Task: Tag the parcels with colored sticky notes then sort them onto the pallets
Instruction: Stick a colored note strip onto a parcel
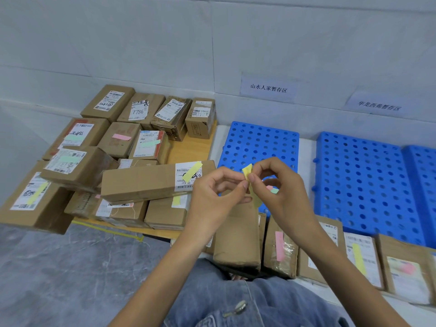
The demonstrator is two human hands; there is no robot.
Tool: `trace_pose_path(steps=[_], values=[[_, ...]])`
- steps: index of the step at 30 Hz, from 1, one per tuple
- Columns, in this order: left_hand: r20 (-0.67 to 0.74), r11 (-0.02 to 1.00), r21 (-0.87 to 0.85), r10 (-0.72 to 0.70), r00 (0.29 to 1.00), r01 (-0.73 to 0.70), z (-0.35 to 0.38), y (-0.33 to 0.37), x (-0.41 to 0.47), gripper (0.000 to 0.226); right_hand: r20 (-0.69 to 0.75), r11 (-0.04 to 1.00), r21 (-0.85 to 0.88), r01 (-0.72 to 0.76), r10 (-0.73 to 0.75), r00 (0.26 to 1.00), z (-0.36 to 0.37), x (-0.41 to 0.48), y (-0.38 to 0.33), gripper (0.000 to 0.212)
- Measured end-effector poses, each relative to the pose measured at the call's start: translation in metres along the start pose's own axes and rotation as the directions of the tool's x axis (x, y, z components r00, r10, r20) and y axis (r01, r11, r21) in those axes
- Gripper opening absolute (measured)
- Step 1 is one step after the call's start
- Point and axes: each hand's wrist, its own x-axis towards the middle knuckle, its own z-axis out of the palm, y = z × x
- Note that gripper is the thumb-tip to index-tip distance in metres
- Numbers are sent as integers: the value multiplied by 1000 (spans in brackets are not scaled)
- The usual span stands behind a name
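Tagging step: narrow yellow paper sticky note (247,170) pinched at centre, left hand (215,193) and right hand (282,192) both clamped on it; next, probably pressing it flat onto the untagged brown cardboard parcel (237,234) just below, nearer than the blue perforated plastic pallets (259,140).

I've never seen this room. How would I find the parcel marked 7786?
Find the heap of brown parcels left of the blue pallets. In its back row by the wall, the 7786 parcel is second from the left. Only its label carries that number handwritten large in black.
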Motion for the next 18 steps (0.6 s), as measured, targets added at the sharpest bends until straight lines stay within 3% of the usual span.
trace_pose_path(steps=[4,6,13,18], values=[[30,985,-124,-118,993,121,6,6,1,3,11,1000,-1,-29,29,1000,2,1,2,10],[58,978,-146,-139,989,147,5,8,2,14,11,999,-35,-4,5,1000,1,1,3,9],[20,987,-90,-130,991,132,-1,7,4,14,-29,997,-79,-10,8,1000,0,2,6,11],[-46,983,-110,-150,988,145,1,4,4,15,-105,994,6,-107,107,989,2,5,11,12]])
